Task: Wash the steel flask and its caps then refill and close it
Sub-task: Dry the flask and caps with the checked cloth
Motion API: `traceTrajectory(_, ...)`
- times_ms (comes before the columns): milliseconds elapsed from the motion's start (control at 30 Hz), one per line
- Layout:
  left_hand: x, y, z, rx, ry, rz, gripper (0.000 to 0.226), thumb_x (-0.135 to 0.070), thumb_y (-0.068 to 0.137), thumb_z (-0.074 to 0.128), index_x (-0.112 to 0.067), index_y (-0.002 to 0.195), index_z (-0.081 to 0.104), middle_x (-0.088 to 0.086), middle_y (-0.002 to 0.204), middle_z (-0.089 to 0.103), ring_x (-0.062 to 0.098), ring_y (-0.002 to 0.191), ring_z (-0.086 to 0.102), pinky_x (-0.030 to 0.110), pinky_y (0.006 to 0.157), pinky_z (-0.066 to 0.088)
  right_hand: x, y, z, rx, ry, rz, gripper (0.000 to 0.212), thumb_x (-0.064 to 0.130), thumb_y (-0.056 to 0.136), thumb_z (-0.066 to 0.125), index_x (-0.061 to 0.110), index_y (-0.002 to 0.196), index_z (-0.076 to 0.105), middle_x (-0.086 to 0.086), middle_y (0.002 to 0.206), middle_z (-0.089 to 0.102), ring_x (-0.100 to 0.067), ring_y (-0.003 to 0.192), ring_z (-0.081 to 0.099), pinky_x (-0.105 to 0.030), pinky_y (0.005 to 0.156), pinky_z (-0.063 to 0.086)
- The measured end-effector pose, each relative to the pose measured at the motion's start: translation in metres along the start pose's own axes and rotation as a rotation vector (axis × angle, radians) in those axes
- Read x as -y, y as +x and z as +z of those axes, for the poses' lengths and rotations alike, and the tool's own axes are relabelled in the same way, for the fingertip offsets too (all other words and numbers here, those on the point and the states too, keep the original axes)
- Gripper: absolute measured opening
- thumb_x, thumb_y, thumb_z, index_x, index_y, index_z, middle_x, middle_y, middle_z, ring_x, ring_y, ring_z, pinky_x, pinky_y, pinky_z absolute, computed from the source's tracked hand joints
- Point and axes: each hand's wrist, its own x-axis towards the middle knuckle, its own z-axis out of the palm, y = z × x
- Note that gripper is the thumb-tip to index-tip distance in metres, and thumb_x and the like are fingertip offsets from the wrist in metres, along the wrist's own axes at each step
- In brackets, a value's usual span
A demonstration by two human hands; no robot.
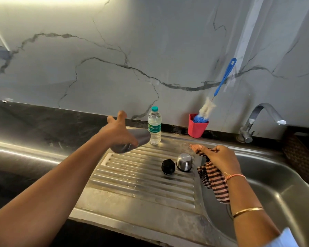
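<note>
The work area is a dark stone counter [43, 122] against a grey, veined wall [150, 50], with a steel sink [278, 189] on the right and its ribbed drainboard [141, 179] in the middle. The flask [141, 138] is a plain brushed-steel cylinder with no cap fitted. It is held clear of the drainboard's far left corner, tilted close to horizontal, with its visible end pointing right and almost touching a plastic water bottle [154, 127]. The image is blurred here, so the flask's mouth cannot be made out. The left hand [119, 131] grips the flask from above: part of the hand wraps the body, while two fingers stick up, spread and clear of the metal. Two caps stand on the drainboard, just beside each other and apart from the flask: a round black cap [168, 166] on the left and a steel cup-shaped cap [184, 162], mouth down, on the right. The right hand [219, 159] is closed on a striped cloth [212, 177], fingers curled round the bunched upper end; the rest hangs over the near edge of the sink. At the back edge stands a red cup [196, 130] holding a bottle brush [221, 82] with a blue handle that leans on the wall. A tap [262, 118] is mounted at the far right.
</note>
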Motion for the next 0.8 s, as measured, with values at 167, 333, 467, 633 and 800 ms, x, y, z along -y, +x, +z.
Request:
traceTrajectory(167,-0.012,0.004,-0.009,-0.161,-0.026,0.165,0.09,-0.032,0.066,0.085,-0.028,0.134,0.026,0.011,0.128,0.038,0.026,0.093,0.053,0.032,0.072,0.046,0.003,-0.003,-0.001,-0.013,0.025,-0.037,0.051,0.065,0.08,0.057,0.014,0.075,0.06,-0.004,0.077,0.062,-0.015,0.07,0.056,-0.029,0.059,0.038)
traceTrajectory(333,-0.006,0.007,0.003,-0.265,-0.093,0.24,0.078,-0.039,0.066,0.084,-0.021,0.127,0.038,0.007,0.128,0.05,0.021,0.096,0.052,0.029,0.071,0.04,-0.001,-0.003,-0.005,-0.053,0.049,-0.051,0.047,0.064,0.081,0.059,0.017,0.075,0.061,-0.002,0.078,0.062,-0.014,0.071,0.056,-0.029,0.061,0.039)
traceTrajectory(467,0.003,0.011,0.014,-0.295,-0.088,0.267,0.073,-0.038,0.067,0.084,-0.019,0.125,0.045,0.007,0.129,0.05,0.018,0.097,0.048,0.028,0.077,0.04,-0.006,-0.002,-0.005,-0.089,0.059,-0.043,0.048,0.066,0.079,0.059,0.018,0.075,0.06,-0.004,0.08,0.063,-0.015,0.071,0.057,-0.028,0.058,0.038)
traceTrajectory(633,0.009,0.023,0.024,-0.3,-0.1,0.279,0.072,-0.04,0.067,0.083,-0.019,0.127,0.049,0.005,0.128,0.05,0.016,0.097,0.046,0.028,0.08,0.041,-0.016,0.005,-0.002,-0.136,0.053,-0.015,0.055,0.075,0.073,0.056,0.021,0.084,0.062,-0.006,0.094,0.063,-0.017,0.075,0.06,-0.028,0.061,0.043)
traceTrajectory(800,0.011,0.027,0.033,-0.295,-0.108,0.29,0.067,-0.04,0.069,0.082,-0.018,0.124,0.052,0.005,0.127,0.051,0.016,0.097,0.046,0.029,0.081,0.041,-0.018,0.007,0.0,-0.182,0.069,-0.003,0.061,0.081,0.068,0.052,0.025,0.092,0.062,-0.006,0.102,0.061,-0.018,0.08,0.061,-0.032,0.067,0.049)
